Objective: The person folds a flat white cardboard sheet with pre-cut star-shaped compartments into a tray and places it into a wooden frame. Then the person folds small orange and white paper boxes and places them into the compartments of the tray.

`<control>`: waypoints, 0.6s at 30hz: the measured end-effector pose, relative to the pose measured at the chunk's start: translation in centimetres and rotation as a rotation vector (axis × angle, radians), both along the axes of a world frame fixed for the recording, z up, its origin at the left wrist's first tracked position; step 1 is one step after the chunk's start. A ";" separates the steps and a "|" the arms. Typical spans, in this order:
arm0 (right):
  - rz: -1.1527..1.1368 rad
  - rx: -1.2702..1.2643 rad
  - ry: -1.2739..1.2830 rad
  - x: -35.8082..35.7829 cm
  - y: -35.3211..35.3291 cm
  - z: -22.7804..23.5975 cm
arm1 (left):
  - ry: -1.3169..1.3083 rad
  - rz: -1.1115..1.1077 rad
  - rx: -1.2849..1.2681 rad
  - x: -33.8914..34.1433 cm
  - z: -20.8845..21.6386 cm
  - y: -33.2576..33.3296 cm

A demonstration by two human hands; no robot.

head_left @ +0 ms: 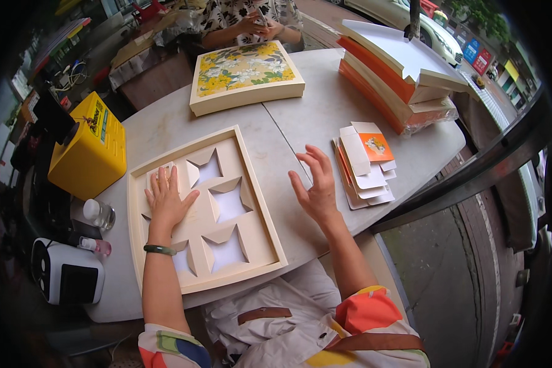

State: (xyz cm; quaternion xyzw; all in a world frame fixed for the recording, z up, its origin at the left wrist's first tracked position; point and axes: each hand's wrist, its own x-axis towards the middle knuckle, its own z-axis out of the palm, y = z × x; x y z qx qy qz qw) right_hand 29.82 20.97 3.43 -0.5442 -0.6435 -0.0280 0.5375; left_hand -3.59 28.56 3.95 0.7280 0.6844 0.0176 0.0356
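Note:
In front of me lies a shallow cream box tray [256, 202] with a cardboard insert [199, 214]. Square openings in the insert have flaps folded at their edges, and white shows through them. My left hand [168, 199] rests flat on the insert's left side, fingers spread, covering part of it. A dark bangle circles that wrist. My right hand [316, 187] is raised to the right of the tray, fingers apart and slightly bent, holding nothing. Right of it sits a stack of flattened small cartons [365, 172], white with an orange printed panel.
A floral-topped lid [248, 73] lies at the table's far side, near a seated person's hands [260, 26]. Orange and white box parts [389, 73] are piled far right. On the left stand a yellow container [92, 147], a clear jar [99, 214], a small bottle [96, 246] and a white device [67, 273].

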 end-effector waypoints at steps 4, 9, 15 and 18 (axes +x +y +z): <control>-0.539 -0.083 -0.274 11.0 -1.8 2.3 | -0.012 -0.040 0.045 0.6 -0.2 0.0; -0.696 -0.543 -0.170 19.6 -0.3 1.1 | -0.043 -0.032 0.054 0.4 0.0 -0.2; -0.546 -0.610 0.111 22.1 0.4 0.0 | -0.046 -0.012 0.034 -0.1 0.7 -0.5; -0.269 -0.464 0.507 28.3 -0.1 -1.7 | -0.087 -0.024 0.019 0.3 0.8 -0.4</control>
